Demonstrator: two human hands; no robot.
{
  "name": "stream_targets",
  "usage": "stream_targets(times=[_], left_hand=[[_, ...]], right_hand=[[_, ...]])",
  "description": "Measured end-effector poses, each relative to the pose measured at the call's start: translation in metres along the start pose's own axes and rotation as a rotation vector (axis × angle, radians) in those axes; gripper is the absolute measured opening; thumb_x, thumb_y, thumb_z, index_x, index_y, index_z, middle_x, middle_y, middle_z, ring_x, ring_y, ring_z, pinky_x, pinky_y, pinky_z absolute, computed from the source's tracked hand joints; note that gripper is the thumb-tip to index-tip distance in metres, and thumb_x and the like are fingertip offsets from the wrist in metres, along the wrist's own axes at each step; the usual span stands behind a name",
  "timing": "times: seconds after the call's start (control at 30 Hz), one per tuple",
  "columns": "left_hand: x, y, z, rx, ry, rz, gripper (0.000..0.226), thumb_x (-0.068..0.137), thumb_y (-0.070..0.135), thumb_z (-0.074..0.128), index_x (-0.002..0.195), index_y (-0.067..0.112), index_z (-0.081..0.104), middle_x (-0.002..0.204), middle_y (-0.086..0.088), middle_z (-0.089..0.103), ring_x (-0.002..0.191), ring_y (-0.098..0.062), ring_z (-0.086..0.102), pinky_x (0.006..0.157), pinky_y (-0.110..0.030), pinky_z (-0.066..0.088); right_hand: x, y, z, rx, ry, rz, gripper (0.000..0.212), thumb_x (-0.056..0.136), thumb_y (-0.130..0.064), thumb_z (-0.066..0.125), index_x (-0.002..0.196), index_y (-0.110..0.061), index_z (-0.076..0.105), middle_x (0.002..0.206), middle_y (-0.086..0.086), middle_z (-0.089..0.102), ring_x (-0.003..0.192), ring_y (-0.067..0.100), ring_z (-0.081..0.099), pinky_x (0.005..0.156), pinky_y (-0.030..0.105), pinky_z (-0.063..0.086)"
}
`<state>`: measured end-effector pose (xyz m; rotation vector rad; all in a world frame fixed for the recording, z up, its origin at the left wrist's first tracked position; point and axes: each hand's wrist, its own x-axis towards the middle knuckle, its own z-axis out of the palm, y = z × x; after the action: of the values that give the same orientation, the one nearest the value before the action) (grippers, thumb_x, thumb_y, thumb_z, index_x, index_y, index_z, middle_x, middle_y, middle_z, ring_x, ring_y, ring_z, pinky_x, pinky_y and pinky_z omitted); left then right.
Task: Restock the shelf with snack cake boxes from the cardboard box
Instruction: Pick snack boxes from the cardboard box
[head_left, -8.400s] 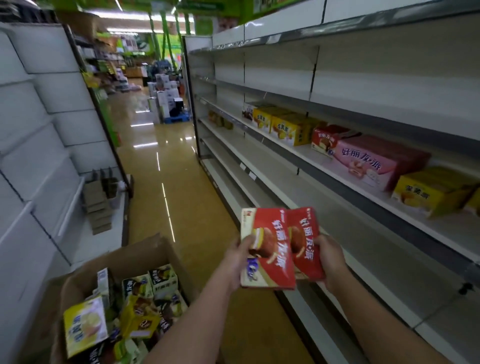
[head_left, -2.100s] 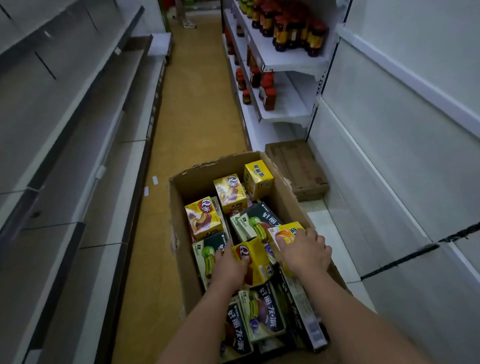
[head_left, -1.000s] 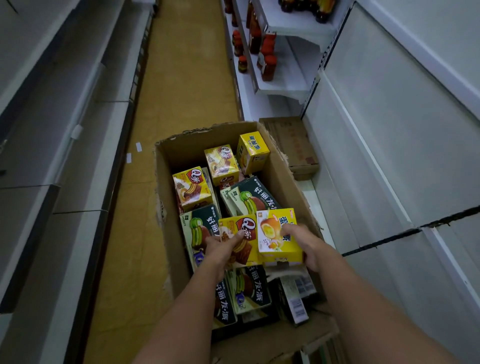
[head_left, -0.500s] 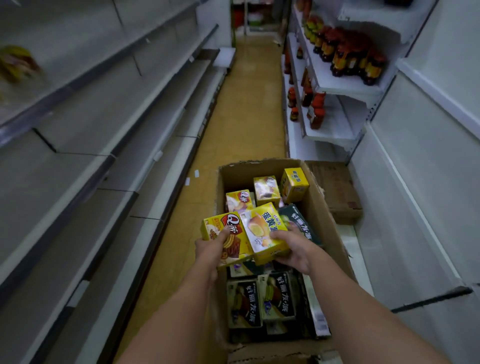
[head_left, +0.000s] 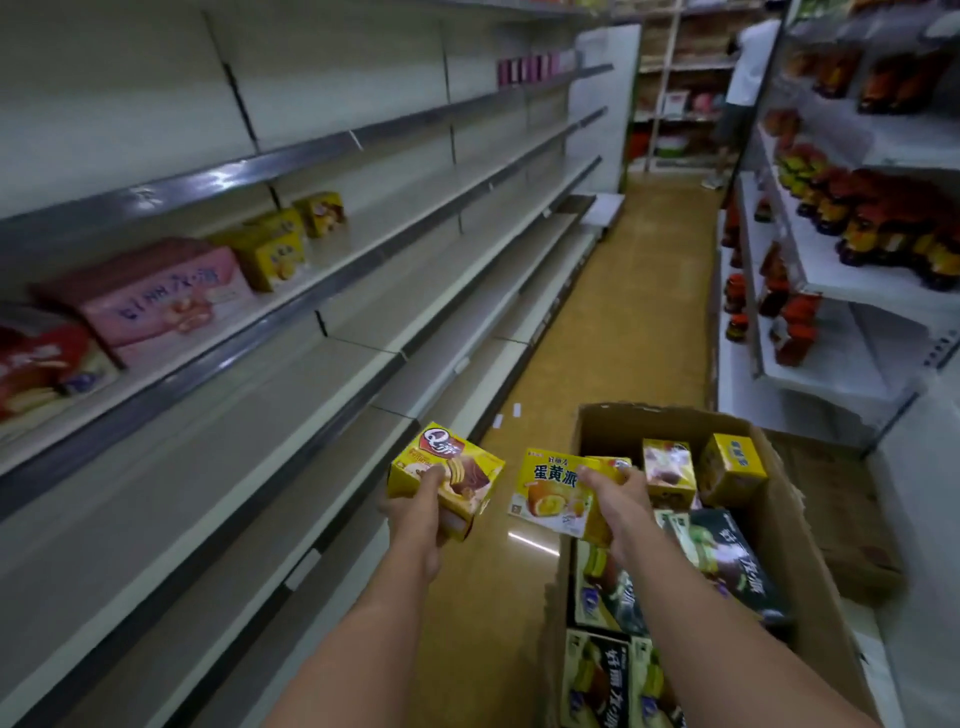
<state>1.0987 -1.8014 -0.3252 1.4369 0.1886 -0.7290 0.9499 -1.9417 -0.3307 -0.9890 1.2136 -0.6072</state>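
2 bare forearms; no sleeves; hands (head_left: 421, 512) ungloved

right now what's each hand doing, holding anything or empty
Left hand: closed on the yellow Q box with the chocolate cake picture.
Right hand: closed on the yellow egg-yolk pie box.

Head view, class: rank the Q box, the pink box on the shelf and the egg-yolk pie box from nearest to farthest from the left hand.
1. Q box: in the left hand's own grip.
2. Egg-yolk pie box: to its right, held by the right hand.
3. Pink box: up on the left shelf.
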Motion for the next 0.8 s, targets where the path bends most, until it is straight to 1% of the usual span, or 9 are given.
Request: stream_targets(times=[0.07,0.13,0.23,0.27,0.37,0.43,0.5,0.63,0.8], left_hand=[[0.004,0.008,-0.012,0.026,-0.012,0.037,0.084,0.087,0.024,0.067,0.149,0.024,0.01,0.1,-0.014,0.062,0.06,-0.02,0.057,0.064,-0.033,0.051],[0.005,0.02,-0.027,0.021,-0.047,0.053,0.087,0.089,0.02,0.065,0.15,0.028,0.003,0.109,-0.014,0.061,0.06,-0.021,0.057,0.058,-0.03,0.05],[0.018,0.045,-0.05,-0.012,-0.027,0.031,0.063,0.08,0.017,0.071,0.129,0.009,0.032,0.112,-0.021,0.061,0.066,-0.027,0.061,0.048,-0.029,0.049],[0.027,0.053,-0.06,-0.036,-0.046,0.005,0.069,0.069,0.02,0.074,0.126,0.006,0.039,0.11,-0.023,0.063,0.07,-0.031,0.065,0.048,-0.032,0.052],[0.071,0.066,-0.092,-0.018,-0.094,-0.01,0.084,0.043,0.027,0.073,0.121,0.006,0.053,0.102,-0.022,0.07,0.077,-0.035,0.07,0.07,-0.05,0.057],[0.076,0.09,-0.109,0.004,-0.122,0.024,0.059,0.061,0.019,0.075,0.116,0.006,0.06,0.098,-0.019,0.072,0.083,-0.037,0.071,0.08,-0.058,0.055],[0.082,0.113,-0.125,0.016,-0.138,0.059,0.038,0.078,0.01,0.071,0.115,0.006,0.061,0.101,-0.018,0.072,0.087,-0.035,0.07,0.076,-0.052,0.058],[0.112,0.144,-0.141,0.054,-0.182,0.11,0.035,0.086,0.01,0.067,0.119,0.008,0.057,0.108,-0.016,0.067,0.078,-0.024,0.067,0.046,-0.025,0.053],[0.143,0.164,-0.141,0.248,-0.221,0.13,0.059,0.083,0.014,0.071,0.133,0.012,0.04,0.123,-0.011,0.059,0.095,-0.023,0.062,0.051,-0.024,0.051]], right_hand=[[-0.007,0.0,0.026,-0.085,-0.003,-0.018,0.069,0.084,-0.023,0.072,0.138,-0.01,0.03,0.13,0.013,0.05,0.108,0.031,0.055,0.093,0.042,0.048],[-0.012,0.003,0.055,-0.164,0.034,-0.04,0.068,0.077,-0.023,0.079,0.128,-0.005,0.038,0.125,0.017,0.053,0.11,0.034,0.055,0.096,0.047,0.047],[-0.02,0.005,0.095,-0.204,0.045,-0.062,0.064,0.065,-0.028,0.087,0.111,0.0,0.051,0.112,0.017,0.062,0.102,0.036,0.061,0.088,0.046,0.052],[-0.024,0.004,0.11,-0.179,0.011,-0.058,0.064,0.065,-0.027,0.087,0.112,0.001,0.054,0.108,0.017,0.064,0.097,0.036,0.064,0.084,0.046,0.054],[-0.033,0.004,0.153,-0.061,-0.084,-0.08,0.048,0.077,-0.014,0.078,0.116,-0.005,0.052,0.097,0.014,0.064,0.088,0.035,0.067,0.075,0.048,0.057],[-0.038,0.004,0.181,-0.074,-0.112,-0.109,0.054,0.083,-0.013,0.073,0.129,-0.011,0.046,0.1,0.01,0.06,0.086,0.029,0.063,0.064,0.038,0.055],[-0.041,0.004,0.213,-0.135,-0.105,-0.143,0.063,0.085,-0.016,0.071,0.14,-0.013,0.041,0.114,0.011,0.057,0.084,0.022,0.058,0.058,0.028,0.047],[-0.043,0.005,0.271,-0.334,-0.02,-0.214,0.083,0.07,-0.041,0.072,0.144,-0.03,0.036,0.127,0.009,0.057,0.11,0.03,0.055,0.088,0.039,0.05],[-0.034,-0.002,0.312,-0.483,0.116,-0.197,0.076,0.075,-0.045,0.069,0.141,-0.03,0.037,0.132,0.01,0.05,0.125,0.035,0.042,0.1,0.05,0.04]])
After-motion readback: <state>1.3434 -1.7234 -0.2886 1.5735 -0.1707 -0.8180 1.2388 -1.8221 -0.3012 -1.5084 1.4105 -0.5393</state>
